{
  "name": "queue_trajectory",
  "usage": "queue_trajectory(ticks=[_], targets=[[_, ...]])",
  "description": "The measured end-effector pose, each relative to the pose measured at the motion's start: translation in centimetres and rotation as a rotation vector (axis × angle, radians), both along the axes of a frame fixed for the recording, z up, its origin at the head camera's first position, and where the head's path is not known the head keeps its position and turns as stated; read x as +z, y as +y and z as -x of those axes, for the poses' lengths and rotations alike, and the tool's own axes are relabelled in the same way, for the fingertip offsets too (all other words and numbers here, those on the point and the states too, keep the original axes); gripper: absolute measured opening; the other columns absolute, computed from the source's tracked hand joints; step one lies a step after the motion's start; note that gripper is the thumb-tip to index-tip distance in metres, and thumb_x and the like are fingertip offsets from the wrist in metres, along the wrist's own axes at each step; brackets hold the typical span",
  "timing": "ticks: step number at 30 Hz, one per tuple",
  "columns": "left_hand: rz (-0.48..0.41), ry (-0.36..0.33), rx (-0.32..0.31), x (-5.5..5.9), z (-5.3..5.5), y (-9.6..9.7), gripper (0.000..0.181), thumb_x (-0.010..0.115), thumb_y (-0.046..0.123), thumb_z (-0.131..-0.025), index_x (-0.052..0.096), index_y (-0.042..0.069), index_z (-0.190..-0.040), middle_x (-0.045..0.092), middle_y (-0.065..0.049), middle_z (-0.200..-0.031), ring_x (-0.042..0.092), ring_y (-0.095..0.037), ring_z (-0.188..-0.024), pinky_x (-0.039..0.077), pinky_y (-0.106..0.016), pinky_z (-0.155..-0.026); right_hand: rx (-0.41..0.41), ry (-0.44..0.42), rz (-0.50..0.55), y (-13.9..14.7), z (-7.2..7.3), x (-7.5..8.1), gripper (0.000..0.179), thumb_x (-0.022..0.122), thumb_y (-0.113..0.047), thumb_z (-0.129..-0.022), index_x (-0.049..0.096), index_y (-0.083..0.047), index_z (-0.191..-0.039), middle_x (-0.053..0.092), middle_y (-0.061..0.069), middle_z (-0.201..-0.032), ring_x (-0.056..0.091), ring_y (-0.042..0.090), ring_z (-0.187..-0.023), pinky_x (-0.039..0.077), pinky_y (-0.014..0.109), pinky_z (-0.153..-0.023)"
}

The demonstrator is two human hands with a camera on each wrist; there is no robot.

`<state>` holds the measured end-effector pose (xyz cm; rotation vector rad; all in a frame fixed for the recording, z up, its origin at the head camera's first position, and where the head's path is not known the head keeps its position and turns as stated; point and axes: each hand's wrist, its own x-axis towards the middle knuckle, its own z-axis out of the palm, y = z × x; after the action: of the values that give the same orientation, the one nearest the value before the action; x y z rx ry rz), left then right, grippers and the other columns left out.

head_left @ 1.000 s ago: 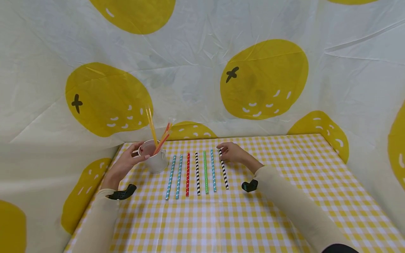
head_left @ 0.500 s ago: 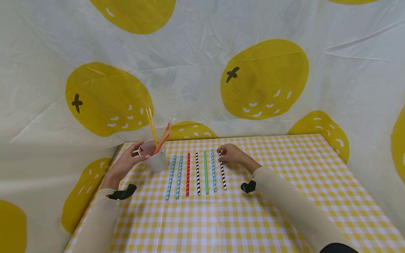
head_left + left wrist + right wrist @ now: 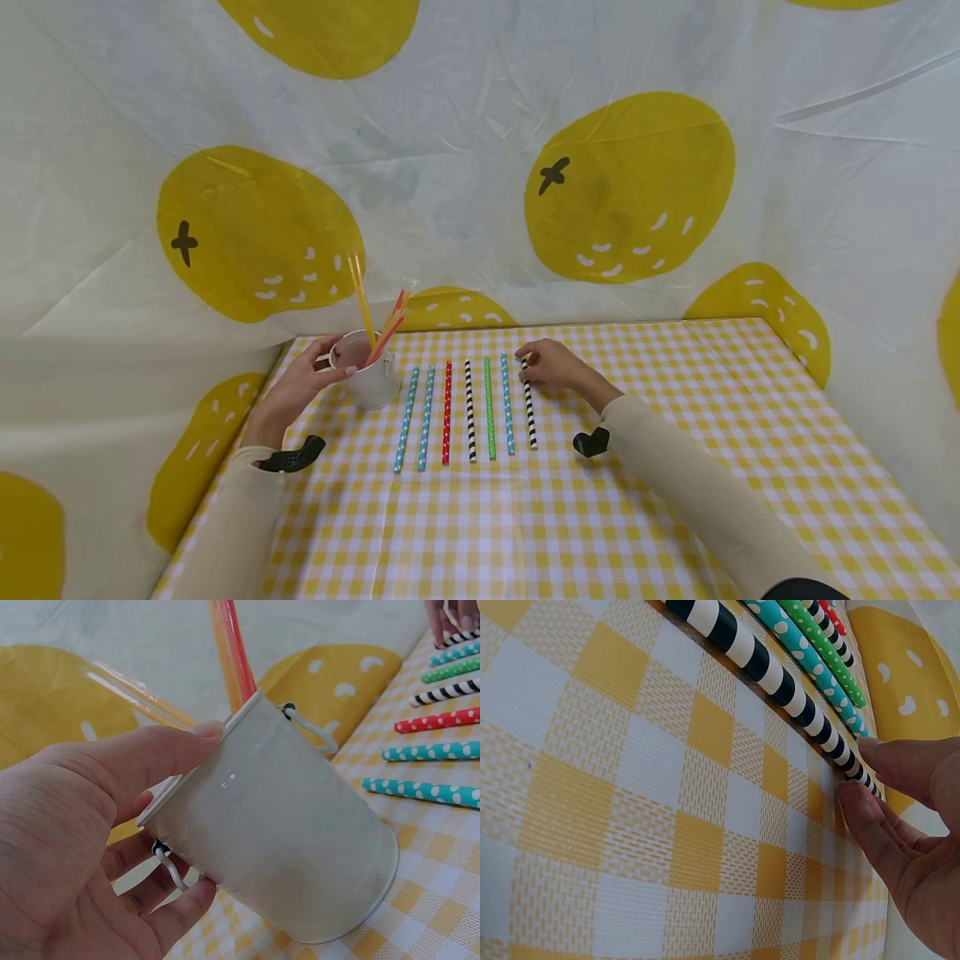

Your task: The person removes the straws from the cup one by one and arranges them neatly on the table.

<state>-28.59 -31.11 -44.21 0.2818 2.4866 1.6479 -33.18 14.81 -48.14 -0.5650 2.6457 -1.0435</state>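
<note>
At the back left of the table, my left hand [image 3: 292, 392] holds a small white bucket [image 3: 372, 388] by its rim and side. Its thumb lies on the rim in the left wrist view, with fingers behind the side handle [image 3: 171, 868]. Orange and red clear straws [image 3: 384, 337] stand in the bucket, leaning; their lower ends are hidden. My right hand [image 3: 553, 365] pinches the far end of a black-and-white striped straw [image 3: 531, 421] between thumb and fingers. That straw lies along the cloth at the right end of a row of patterned straws.
Left of the striped straw lie a blue dotted straw [image 3: 508, 417], a green dotted one [image 3: 491, 417], another striped one [image 3: 470, 417], a red dotted one [image 3: 447, 417] and two more blue ones [image 3: 426, 425]. A checked cloth [image 3: 450, 542] covers the table; a lemon-print sheet [image 3: 465, 208] hangs behind.
My right hand has shifted the rightmost striped straw slightly left, and it lies more in line with its neighbour. My left hand and the bucket stay in place.
</note>
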Motion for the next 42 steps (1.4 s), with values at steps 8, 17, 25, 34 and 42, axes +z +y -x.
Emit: queue_trajectory(ticks=[8,17,25,34,42], targets=[[0.003,-0.011,-0.001,0.24,-0.08,0.06,0.081,0.072,0.029,-0.097,0.025,0.012,-0.161,0.020,-0.015,-0.165,0.026,-0.044,-0.148,0.027,-0.062,-0.114,-0.003,0.013,-0.007,0.33,-0.02,-0.18,0.042,0.072,-0.012,-0.095,0.063,0.001,-0.134,0.066,0.019,-0.112,0.068,0.020,-0.079,0.054,0.035,-0.072],[0.000,-0.015,-0.001,0.20,-0.05,0.06,0.082,0.072,0.029,-0.097,0.025,0.013,-0.161,0.020,-0.014,-0.165,0.026,-0.043,-0.148,0.026,-0.062,-0.113,-0.006,0.012,-0.009,0.53,0.03,-0.01,0.040,0.072,-0.013,-0.095,0.064,0.001,-0.132,0.065,0.020,-0.115,0.067,0.024,-0.090,0.054,0.041,-0.082],[-0.006,-0.013,-0.002,0.05,0.07,0.02,0.082,0.072,0.028,-0.097,0.025,0.012,-0.161,0.022,-0.014,-0.164,0.028,-0.043,-0.147,0.027,-0.062,-0.113,0.003,0.031,-0.025,0.53,-0.04,0.09,0.040,0.072,-0.012,-0.095,0.064,0.001,-0.131,0.066,0.021,-0.116,0.065,0.031,-0.102,0.053,0.046,-0.088],[-0.010,-0.013,-0.001,0.08,0.04,0.06,0.082,0.073,0.027,-0.096,0.026,0.012,-0.161,0.022,-0.014,-0.164,0.028,-0.043,-0.147,0.026,-0.062,-0.114,0.020,0.024,-0.028,0.60,0.21,0.05,0.040,0.072,-0.011,-0.094,0.065,0.000,-0.131,0.065,0.022,-0.120,0.062,0.035,-0.112,0.051,0.049,-0.093],[-0.009,-0.011,-0.001,0.11,0.02,0.06,0.081,0.073,0.027,-0.096,0.026,0.012,-0.161,0.023,-0.014,-0.164,0.029,-0.043,-0.147,0.027,-0.062,-0.113,0.029,0.037,-0.029,0.68,0.35,0.04,0.039,0.071,-0.011,-0.094,0.065,0.000,-0.131,0.067,0.021,-0.118,0.064,0.033,-0.106,0.053,0.046,-0.089]])
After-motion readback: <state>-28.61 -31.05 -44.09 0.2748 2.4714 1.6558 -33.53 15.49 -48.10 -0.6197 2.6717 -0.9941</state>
